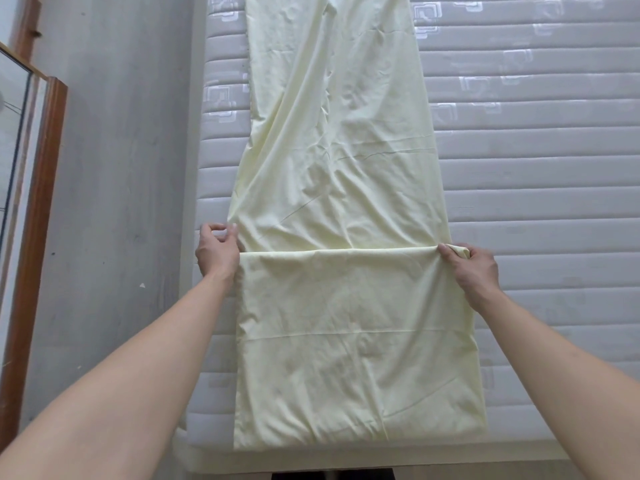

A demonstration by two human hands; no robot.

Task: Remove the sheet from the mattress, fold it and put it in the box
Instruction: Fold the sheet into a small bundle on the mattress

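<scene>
A pale yellow sheet [339, 161] is lying along a bare, quilted white mattress [540, 174] as one long, narrow strip, running from the near edge away to the far end of the view. The near end of the strip is doubled back over itself, so a folded panel [356, 344] is sitting on top of the rest, its far edge forming a straight line across the strip between the two hands.

The left hand [216, 251] is sitting at the left end of that edge, over the mattress border. Its fingers are curling in toward the thumb just beside the sheet's left side — whether they are actually pinching the cloth cannot be told from here. The right hand [472, 266] is gripping the right corner of the folded panel; its fingers are curling round a small bunch of fabric that is poking out past the knuckles. Both forearms are reaching in from the near side, well apart, one on each side of the panel.

The sheet is creasing in long diagonal wrinkles across its far half. To the left of the mattress a grey wall [114, 168] is showing, and at the far left edge a wooden-framed glass panel [31, 202] is leaning or standing against it.
</scene>
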